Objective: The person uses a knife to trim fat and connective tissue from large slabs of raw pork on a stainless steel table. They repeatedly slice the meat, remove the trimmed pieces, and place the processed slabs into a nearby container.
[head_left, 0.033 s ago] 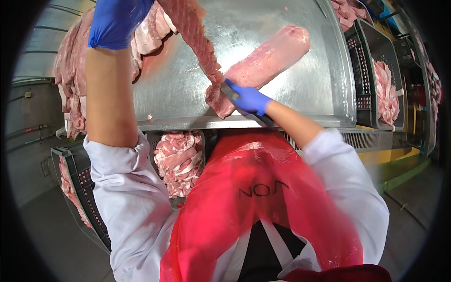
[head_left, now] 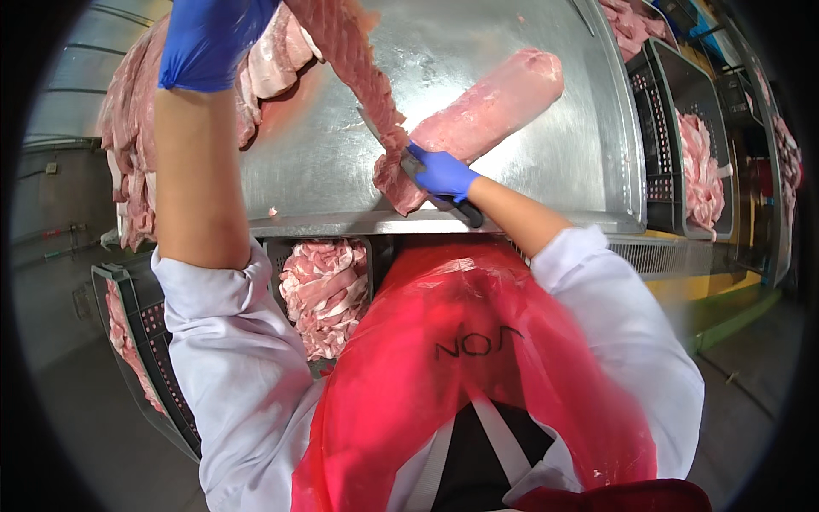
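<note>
A long strip of raw pink meat (head_left: 350, 64) runs from the top edge down to the middle of the metal table (head_left: 316, 171). Beside its upper end is my left hand (head_left: 213, 38) in a blue glove, its fingers cut off by the picture's top edge. My right hand (head_left: 445, 175), also gloved in blue, grips a knife (head_left: 472, 214) by its black handle. The blade lies against the strip's lower part, mostly hidden behind meat, with a thin grey edge showing at the strip's left. A thick loin of meat (head_left: 499, 98) rests diagonally on the table, just beyond my right hand.
Large meat pieces (head_left: 132, 128) are heaped at the table's left. Trimmings fill a crate (head_left: 368, 273) below the front edge, and another crate (head_left: 149, 333) stands at lower left. Dark perforated crates (head_left: 661, 136) with meat line the right side. A small scrap (head_left: 273, 212) lies near the front rim.
My right hand and the knife have shifted slightly left and up, and a thin part of the blade now shows at the strip's left edge. My left hand has barely moved.
</note>
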`<state>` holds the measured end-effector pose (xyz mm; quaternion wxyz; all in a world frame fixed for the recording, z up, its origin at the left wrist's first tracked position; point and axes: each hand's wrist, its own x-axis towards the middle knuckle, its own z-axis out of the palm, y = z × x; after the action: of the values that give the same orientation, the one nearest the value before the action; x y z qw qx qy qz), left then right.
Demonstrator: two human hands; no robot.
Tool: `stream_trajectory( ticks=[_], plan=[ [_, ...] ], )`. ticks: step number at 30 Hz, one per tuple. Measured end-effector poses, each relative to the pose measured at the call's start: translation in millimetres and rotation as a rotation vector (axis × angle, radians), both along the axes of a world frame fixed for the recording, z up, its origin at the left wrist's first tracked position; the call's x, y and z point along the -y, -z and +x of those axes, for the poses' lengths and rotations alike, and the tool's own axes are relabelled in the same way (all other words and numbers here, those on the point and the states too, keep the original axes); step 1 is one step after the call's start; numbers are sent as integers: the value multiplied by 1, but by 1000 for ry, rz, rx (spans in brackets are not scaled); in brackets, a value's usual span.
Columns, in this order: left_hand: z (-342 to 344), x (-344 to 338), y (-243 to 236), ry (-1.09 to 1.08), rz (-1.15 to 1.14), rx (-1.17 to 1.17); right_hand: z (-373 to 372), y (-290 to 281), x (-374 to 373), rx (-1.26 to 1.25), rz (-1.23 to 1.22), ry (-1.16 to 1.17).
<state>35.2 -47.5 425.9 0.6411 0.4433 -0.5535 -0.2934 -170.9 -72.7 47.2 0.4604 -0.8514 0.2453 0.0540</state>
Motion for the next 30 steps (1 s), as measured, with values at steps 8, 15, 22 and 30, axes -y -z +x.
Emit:
stream_trajectory(
  ticks=[8,15,22,30],
  plan=[
    [47,-176,-47,-191,-41,232,-46,-82,-62,-229,248,-238],
    [28,-421,-78,-815,-165,412,23,-60,-80,76,253,-483],
    [-8,-636,143,-1431,937,407,1,-54,156,226,56,-19],
    [-98,-310,246,-1065,870,680,33,-45,68,-67,138,-112]
  ],
)
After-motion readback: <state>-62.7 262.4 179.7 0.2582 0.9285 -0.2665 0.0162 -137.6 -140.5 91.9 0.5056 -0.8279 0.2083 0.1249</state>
